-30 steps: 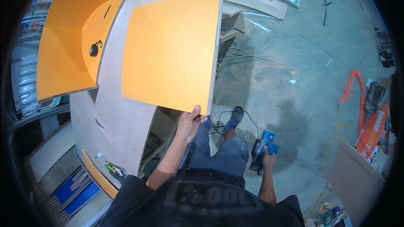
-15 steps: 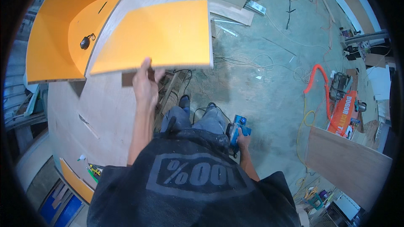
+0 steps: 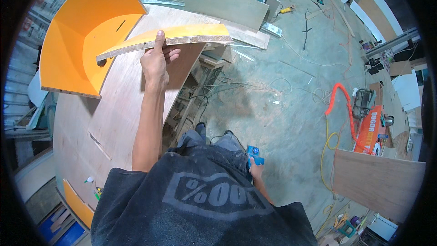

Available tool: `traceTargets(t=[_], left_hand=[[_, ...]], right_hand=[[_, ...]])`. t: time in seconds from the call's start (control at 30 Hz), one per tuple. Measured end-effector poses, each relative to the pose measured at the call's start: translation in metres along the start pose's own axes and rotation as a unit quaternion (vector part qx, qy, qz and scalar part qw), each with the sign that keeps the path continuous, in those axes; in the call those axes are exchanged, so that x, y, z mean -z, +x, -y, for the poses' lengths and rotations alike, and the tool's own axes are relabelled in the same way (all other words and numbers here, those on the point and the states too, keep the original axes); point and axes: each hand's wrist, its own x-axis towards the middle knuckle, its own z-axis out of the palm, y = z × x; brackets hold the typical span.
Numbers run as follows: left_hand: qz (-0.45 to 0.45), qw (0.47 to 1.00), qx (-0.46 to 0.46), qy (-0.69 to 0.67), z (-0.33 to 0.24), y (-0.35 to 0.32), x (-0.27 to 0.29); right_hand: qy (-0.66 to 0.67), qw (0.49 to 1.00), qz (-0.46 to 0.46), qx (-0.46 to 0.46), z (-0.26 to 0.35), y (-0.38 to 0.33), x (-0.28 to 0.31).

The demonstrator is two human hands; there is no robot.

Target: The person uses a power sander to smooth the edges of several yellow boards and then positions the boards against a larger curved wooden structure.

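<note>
Up over the workbench, my left hand (image 3: pixel 156 66) grips a yellow-faced board (image 3: pixel 195 29) by its near edge, thumb on top and fingers underneath. The board is tilted so that its raw, curved wood edge faces me. Low at my right side, my right hand (image 3: pixel 256 169) is closed round the handle of a blue electric planer (image 3: pixel 256 155). A yellow curved-back cabinet piece (image 3: pixel 66 59) rests on the bench left of the board. Inside it sits a small dark object (image 3: pixel 102 63), partly hidden by the board's left end.
The plywood-topped workbench (image 3: pixel 77 127) carries a thin serrated blade with a pale handle (image 3: pixel 101 146). Cables (image 3: pixel 268 85) trail over the floor. At the right stand a coiled orange hose (image 3: pixel 339 93) and a wooden panel (image 3: pixel 378 182). More panels (image 3: pixel 223 4) lean beyond the bench.
My left hand has raised the board and tipped it, so its raw edge now shows instead of its broad yellow face. The planer stays low in my right hand, turned slightly.
</note>
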Motion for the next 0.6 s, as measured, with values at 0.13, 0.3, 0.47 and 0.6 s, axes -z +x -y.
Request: traceTargets(t=[0.13, 0.3, 0.47, 0.6], left_hand=[[0.002, 1.0, -0.003, 0.007, -0.006, 0.006, -0.007], [0.014, 1.0, -0.015, 0.02, -0.018, 0.02, -0.018], [0.016, 0.999, -0.019, 0.026, -0.022, 0.034, -0.018], [0.013, 0.999, -0.021, 0.034, -0.022, 0.034, -0.015]], right_hand=[[-0.052, 0.998, -0.022, -0.021, -0.027, 0.007, 0.01], [-0.066, 0.992, -0.074, 0.077, -0.086, 0.035, 0.029], [-0.005, 0.996, -0.073, 0.059, -0.074, 0.025, 0.025], [0.015, 0.999, -0.049, -0.02, -0.034, -0.001, 0.026]])
